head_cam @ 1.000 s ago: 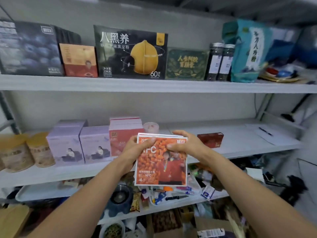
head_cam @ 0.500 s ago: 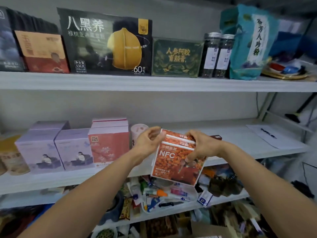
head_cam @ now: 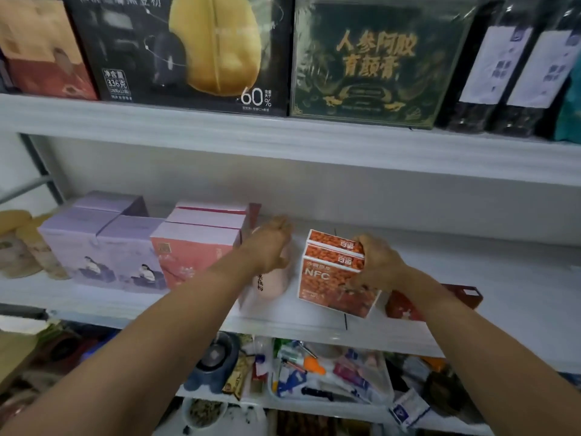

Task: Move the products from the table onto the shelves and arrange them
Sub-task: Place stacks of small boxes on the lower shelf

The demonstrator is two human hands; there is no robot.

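Gripping the stack of flat orange cardboard boxes printed "NFC" with our right hand, we are curling the fingers over its top right edge while it is standing on the white middle shelf. Our left hand is hovering with straight, relaxed fingers over the pale pink round container, holding nothing; we cannot tell if the palm is touching it. The container is sitting between the stack and the pink rectangular boxes. A dark red box is lying just behind our right forearm.
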